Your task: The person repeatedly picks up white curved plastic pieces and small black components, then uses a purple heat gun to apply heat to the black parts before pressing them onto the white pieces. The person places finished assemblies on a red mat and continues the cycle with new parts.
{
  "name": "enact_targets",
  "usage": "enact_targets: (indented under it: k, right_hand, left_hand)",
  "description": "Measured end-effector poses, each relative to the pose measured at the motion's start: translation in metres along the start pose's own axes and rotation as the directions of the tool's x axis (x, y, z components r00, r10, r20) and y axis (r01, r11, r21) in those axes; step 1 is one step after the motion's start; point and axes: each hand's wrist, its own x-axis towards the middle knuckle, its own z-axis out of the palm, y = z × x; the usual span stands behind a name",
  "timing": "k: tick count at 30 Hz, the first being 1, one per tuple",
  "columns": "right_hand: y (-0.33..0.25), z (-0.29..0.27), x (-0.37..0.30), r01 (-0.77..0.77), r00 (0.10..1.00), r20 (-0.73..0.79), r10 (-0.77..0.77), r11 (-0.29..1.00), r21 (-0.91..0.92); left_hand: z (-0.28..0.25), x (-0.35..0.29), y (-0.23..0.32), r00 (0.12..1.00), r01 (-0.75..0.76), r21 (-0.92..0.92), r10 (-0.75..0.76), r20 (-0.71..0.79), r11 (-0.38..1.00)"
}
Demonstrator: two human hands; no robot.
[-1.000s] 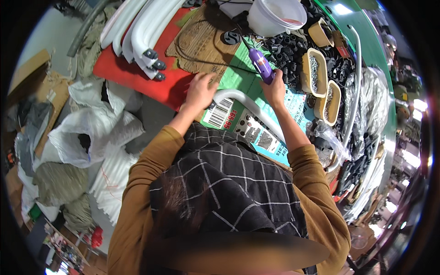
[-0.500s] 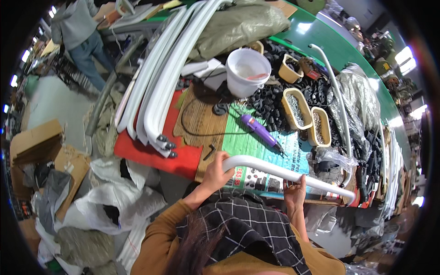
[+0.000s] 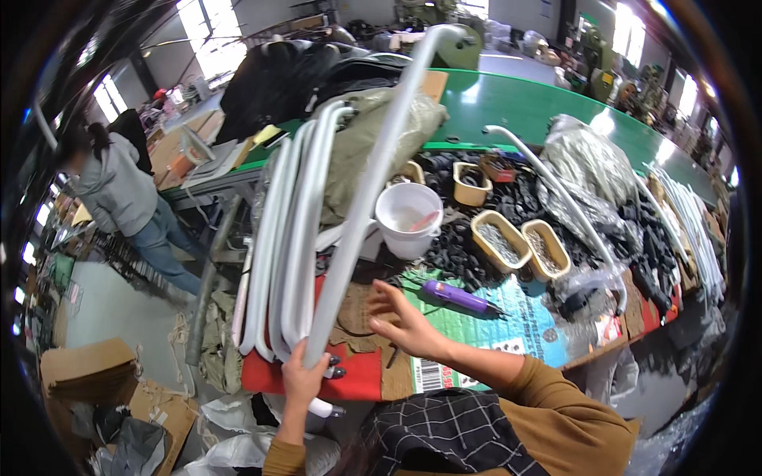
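Observation:
A white bent metal tube [image 3: 367, 202] stands raised on a slant, its far bent end high above the bench. Near its lower end my left hand [image 3: 303, 377] is closed around it, at the front edge of the red covering. Just right of the tube, my right hand [image 3: 403, 324] hangs over the bench with fingers apart and holds nothing. Beside the left hand lies a stack of similar white tubes [image 3: 298, 262], with dark caps on some ends. A purple electric screwdriver [image 3: 456, 296] rests beyond my right hand.
A white bucket [image 3: 406, 242] and cream tubs of screws [image 3: 496, 252] stand among black plastic parts [image 3: 452, 258]. Another bent tube [image 3: 563, 194] lies at the right, near plastic wrapping [image 3: 587, 159]. A person in grey [image 3: 131, 194] stands at the far left.
The tube has swung from lying across the front edge to slanting upward at the left. My right hand has let go of it; the left still grips it. My view has tilted up.

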Motion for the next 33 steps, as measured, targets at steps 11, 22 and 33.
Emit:
enact_targets:
  k: [11,22,33]
  right_hand:
    - [0.058,-0.057,-0.075,-0.452,0.856,-0.289,0.429,0.892,-0.013]
    - [0.046,-0.074,-0.111,-0.552,0.720,-0.512,0.469,0.834,-0.013]
    - [0.028,-0.277,-0.119,-0.500,0.755,-0.654,-0.044,0.607,-0.618]
  left_hand:
    - [-0.089,0.118,-0.141,0.945,0.302,-0.124,-0.314,-0.092,0.945]
    - [-0.031,0.174,-0.254,0.957,0.289,0.307,-0.276,-0.088,0.907]
    - [-0.030,0.171,-0.187,0.956,0.266,0.459,-0.170,-0.239,0.848]
